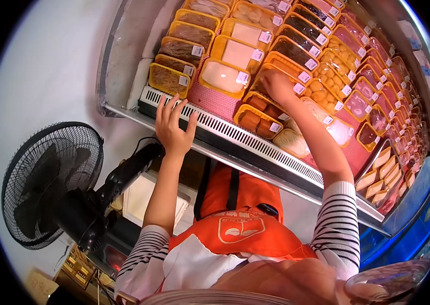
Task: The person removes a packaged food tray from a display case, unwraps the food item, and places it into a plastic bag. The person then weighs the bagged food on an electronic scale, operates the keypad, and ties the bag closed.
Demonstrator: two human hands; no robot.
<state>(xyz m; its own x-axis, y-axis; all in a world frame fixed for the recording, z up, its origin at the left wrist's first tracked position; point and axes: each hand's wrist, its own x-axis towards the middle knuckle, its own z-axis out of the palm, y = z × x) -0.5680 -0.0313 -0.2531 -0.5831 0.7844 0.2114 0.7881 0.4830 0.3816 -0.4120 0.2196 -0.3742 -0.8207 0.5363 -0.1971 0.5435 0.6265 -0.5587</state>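
Eyeglass lens [388, 279], or what looks like one, sits closest to the head cam down at 4 o'clock, with an orange-red apron [243, 231] at 6. Left hand [174, 127] is around 10 o'clock, fingers fanned wide by the vented strip [225, 130] along the display case's front, holding nothing I can see, just beside a tray of shredded food [166, 79]; can't tell if the fingertips touch it. Right hand [278, 87] is near 1 o'clock, fingers curled down among the packs right behind the front tray of brown blocks [249, 121], which is just off centre toward 2. Fingertips are hidden, so no clue whether they're gripping anything. With rows this tight, imo work by the tray rims rather than pressing the film, keep packs level, and let the left hand steady neighbours. Main nuisance is the overlap: trays lean on each other, so tugging one could shift the next. Also watch the right forearm, it crosses above the pale wrapped pack [339, 132] near 3 o'clock. Black fan [52, 183] at 9, blue tub [403, 231] toward 4, both well apart from the hands.
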